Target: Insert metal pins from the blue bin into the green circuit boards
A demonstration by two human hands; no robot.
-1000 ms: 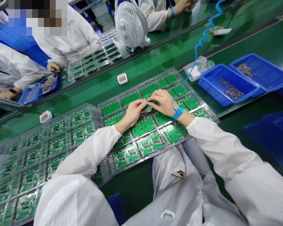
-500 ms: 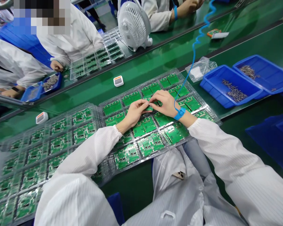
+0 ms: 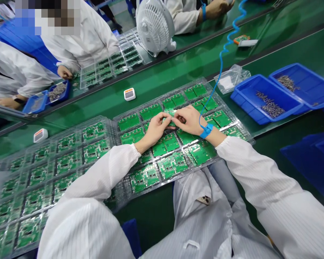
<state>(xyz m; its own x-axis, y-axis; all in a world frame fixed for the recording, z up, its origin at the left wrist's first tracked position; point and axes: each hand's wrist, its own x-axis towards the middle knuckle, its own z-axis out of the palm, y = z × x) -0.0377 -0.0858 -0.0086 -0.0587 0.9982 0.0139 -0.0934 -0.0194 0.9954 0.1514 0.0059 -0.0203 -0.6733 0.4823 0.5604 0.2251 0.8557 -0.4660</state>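
Note:
My left hand [image 3: 157,128] is closed on a green circuit board [image 3: 169,110], whose pale far edge shows just beyond the fingertips. My right hand [image 3: 189,120] meets it there, thumb and fingers pinched together at the board; whatever is in that pinch is too small to make out. A blue wrist strap [image 3: 206,131] with a coiled cord circles my right wrist. Both hands are above a clear plastic tray [image 3: 166,182] with green circuit boards in its compartments, some bearing dark chips. My fingers cover part of the held board and the middle compartments.
More board trays [image 3: 81,158] lie to the left. At right, two blue bins [image 3: 240,95] hold small metal parts, beside a plastic bag [image 3: 233,79]. Small white devices [image 3: 129,94] stand on the green bench. Across a divider are a white fan [image 3: 155,28] and co-workers in white coats.
The held board's far edge now shows more clearly beyond my fingertips. My right fingers have curled in more tightly, and both hands stay over the same part of the tray.

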